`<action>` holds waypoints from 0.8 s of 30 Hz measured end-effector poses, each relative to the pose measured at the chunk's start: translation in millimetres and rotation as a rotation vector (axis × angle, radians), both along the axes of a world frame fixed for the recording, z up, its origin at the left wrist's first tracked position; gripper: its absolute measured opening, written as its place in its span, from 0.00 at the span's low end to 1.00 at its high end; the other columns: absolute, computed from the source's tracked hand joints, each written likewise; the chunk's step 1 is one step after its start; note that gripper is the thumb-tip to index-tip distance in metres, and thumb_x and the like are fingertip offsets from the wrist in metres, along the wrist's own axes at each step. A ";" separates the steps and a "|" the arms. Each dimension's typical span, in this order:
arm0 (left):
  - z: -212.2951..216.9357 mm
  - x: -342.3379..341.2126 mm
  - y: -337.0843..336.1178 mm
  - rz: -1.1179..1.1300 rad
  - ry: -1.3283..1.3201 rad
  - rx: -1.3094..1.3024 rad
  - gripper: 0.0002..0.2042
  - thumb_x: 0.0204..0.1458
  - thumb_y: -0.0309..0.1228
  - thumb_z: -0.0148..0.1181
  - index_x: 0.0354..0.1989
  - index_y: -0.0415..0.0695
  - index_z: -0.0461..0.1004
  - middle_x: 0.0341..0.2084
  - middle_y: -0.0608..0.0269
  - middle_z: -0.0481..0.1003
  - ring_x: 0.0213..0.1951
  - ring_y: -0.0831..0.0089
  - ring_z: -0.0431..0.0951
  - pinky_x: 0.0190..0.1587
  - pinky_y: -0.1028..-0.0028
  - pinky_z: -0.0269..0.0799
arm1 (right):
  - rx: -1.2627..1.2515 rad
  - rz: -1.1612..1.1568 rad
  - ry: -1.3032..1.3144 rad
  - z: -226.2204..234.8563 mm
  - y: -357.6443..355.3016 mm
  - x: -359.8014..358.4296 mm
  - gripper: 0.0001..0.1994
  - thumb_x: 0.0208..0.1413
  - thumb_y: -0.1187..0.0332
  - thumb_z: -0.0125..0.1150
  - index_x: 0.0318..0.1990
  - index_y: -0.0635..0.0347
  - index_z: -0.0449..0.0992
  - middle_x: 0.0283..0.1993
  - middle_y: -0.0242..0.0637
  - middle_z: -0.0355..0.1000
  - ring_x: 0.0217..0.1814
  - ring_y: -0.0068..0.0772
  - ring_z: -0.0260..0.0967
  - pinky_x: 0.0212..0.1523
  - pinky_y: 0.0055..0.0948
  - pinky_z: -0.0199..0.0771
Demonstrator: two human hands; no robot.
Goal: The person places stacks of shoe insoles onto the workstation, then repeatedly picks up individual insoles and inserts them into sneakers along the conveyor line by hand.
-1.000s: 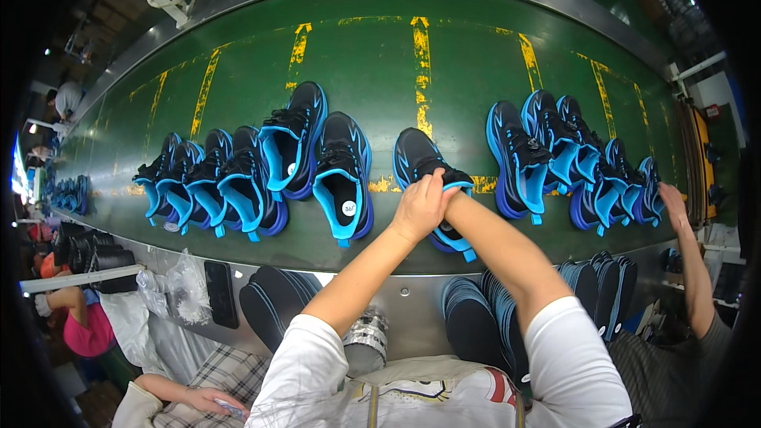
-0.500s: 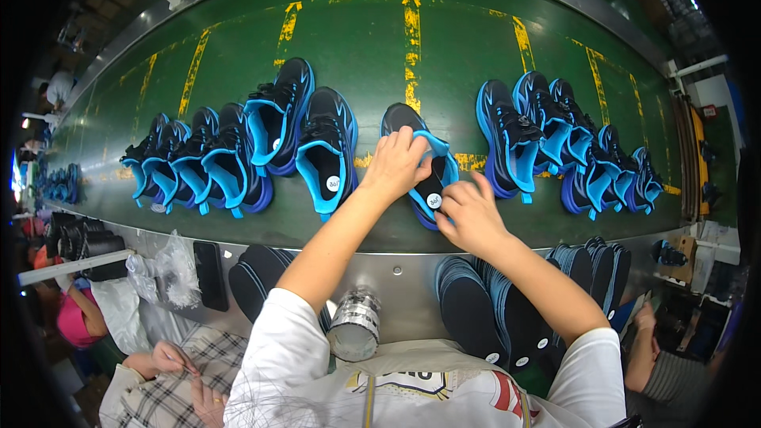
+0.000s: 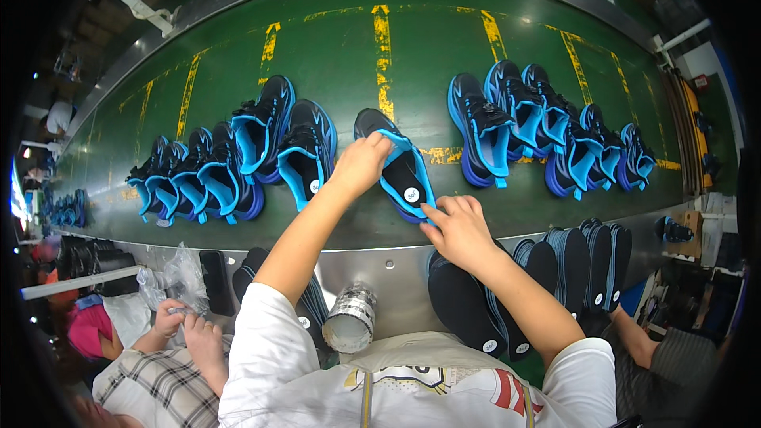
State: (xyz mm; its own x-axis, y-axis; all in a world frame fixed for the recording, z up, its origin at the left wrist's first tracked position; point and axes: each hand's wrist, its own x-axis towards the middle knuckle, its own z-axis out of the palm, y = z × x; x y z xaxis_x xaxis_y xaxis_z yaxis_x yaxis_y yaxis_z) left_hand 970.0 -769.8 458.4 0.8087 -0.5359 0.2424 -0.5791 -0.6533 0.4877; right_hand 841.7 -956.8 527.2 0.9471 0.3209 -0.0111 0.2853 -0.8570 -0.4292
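Note:
A black sneaker (image 3: 396,170) with bright blue lining lies in front of me on the green conveyor belt, toe pointing away. Inside it a black insole shows, a white round sticker (image 3: 411,194) at its heel end. My left hand (image 3: 362,163) is closed on the tongue and collar at the shoe's left side, its fingertips partly hidden. At the heel, my right hand (image 3: 461,228) has thumb and forefinger on the blue collar edge, the other fingers loosely bent. Just left of my left hand stands another sneaker (image 3: 309,136), also with a stickered insole.
More sneakers stand in rows at left (image 3: 202,162) and right (image 3: 547,123). Stacked insoles (image 3: 468,301) lie along the metal edge (image 3: 388,263) near me, beside a tape-wrapped cylinder (image 3: 351,319). A phone (image 3: 216,281) and plastic bags (image 3: 178,269) are at left. Co-workers sit on both sides.
My right hand has moved from the shoe opening's right side to the heel edge. My left fingers have shifted leftward along the tongue. The whole view has moved slightly.

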 end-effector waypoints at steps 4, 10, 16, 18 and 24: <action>5.0 8.9 19.3 0.140 0.781 -0.625 0.07 0.50 0.31 0.50 0.25 0.42 0.67 0.20 0.67 0.66 0.21 0.74 0.66 0.22 0.77 0.58 | 0.040 -0.093 -0.048 36.8 -31.8 -43.5 0.14 0.44 0.64 0.56 0.41 0.54 0.72 0.43 0.40 0.65 0.47 0.39 0.61 0.52 0.40 0.52; 59.1 -2.6 21.8 0.378 1.121 -1.544 0.06 0.44 0.30 0.47 0.19 0.45 0.66 0.31 0.60 0.73 0.11 0.79 0.54 0.14 0.80 0.46 | -0.035 -0.355 0.096 60.2 -91.4 -156.5 0.23 0.39 0.64 0.63 0.47 0.55 0.68 0.52 0.51 0.57 0.50 0.54 0.58 0.49 0.41 0.60; 81.6 3.3 -37.7 0.255 1.133 -1.549 0.08 0.40 0.27 0.48 0.15 0.49 0.57 0.11 0.71 0.54 0.13 0.79 0.53 0.15 0.79 0.44 | -0.058 -0.602 0.347 57.8 -93.2 -224.8 0.28 0.46 0.62 0.58 0.55 0.60 0.60 0.57 0.65 0.47 0.55 0.63 0.53 0.50 0.42 0.60; 80.7 3.9 -76.7 0.276 1.027 -1.313 0.07 0.42 0.29 0.53 0.21 0.49 0.60 0.12 0.71 0.54 0.13 0.80 0.53 0.16 0.80 0.44 | -0.055 -0.576 0.295 56.9 -99.1 -229.3 0.26 0.47 0.64 0.56 0.54 0.64 0.60 0.56 0.66 0.48 0.54 0.65 0.54 0.50 0.42 0.60; 33.4 8.0 -149.3 0.040 0.039 -0.260 0.27 0.44 0.40 0.58 0.51 0.44 0.58 0.26 0.48 0.69 0.33 0.53 0.71 0.34 0.63 0.67 | 0.151 -0.548 -0.073 82.5 -147.7 -142.2 0.08 0.50 0.74 0.50 0.33 0.70 0.72 0.38 0.51 0.70 0.37 0.43 0.70 0.39 0.30 0.68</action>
